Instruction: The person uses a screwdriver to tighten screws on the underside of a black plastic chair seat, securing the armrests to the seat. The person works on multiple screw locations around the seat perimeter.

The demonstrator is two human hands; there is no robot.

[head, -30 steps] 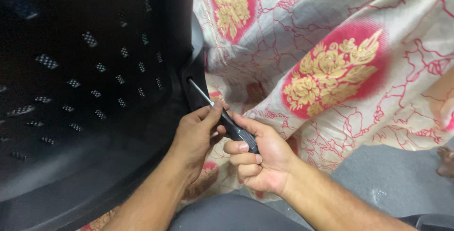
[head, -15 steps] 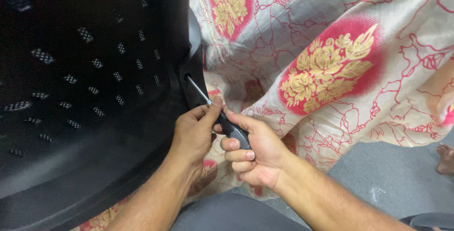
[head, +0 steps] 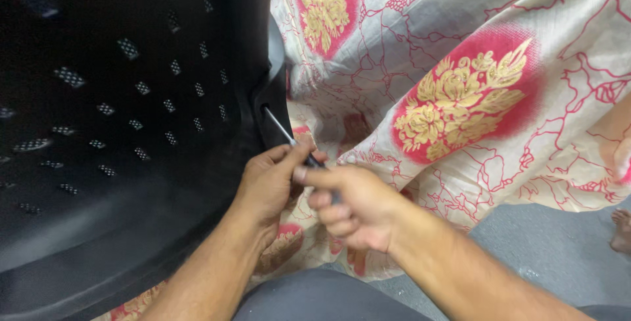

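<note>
Since the earlier frame, the right hand (head: 355, 209) had been turned over on the screwdriver (head: 292, 140), so that its knuckles faced up and the dark handle, seen plainly before, was almost wholly hidden inside the closed fist; the whole scene had also been shifted a little to the right in the head view. The tool's thin metal shaft was seen running up and to the left from the two hands, with its tip set into a recess at the right edge of the black plastic shell (head: 131, 130) — a large moulded piece with rows of small perforated slots across its face. The left hand (head: 269, 183) was held just beside the right, touching it, with thumb and fingertips pinched around the lower part of the shaft where it met the handle. The right hand's fingers were curled tight about the handle, the thumb laid forward along it towards the left hand. Behind and beneath the hands a cream cloth (head: 460, 97) printed with red lines and red-and-gold floral medallions was spread, bunched up against the shell's edge. A grey floor (head: 545, 248) was visible at lower right, where a bare foot (head: 621, 229) was just caught at the frame's edge — whose foot it was could not be told.
</note>
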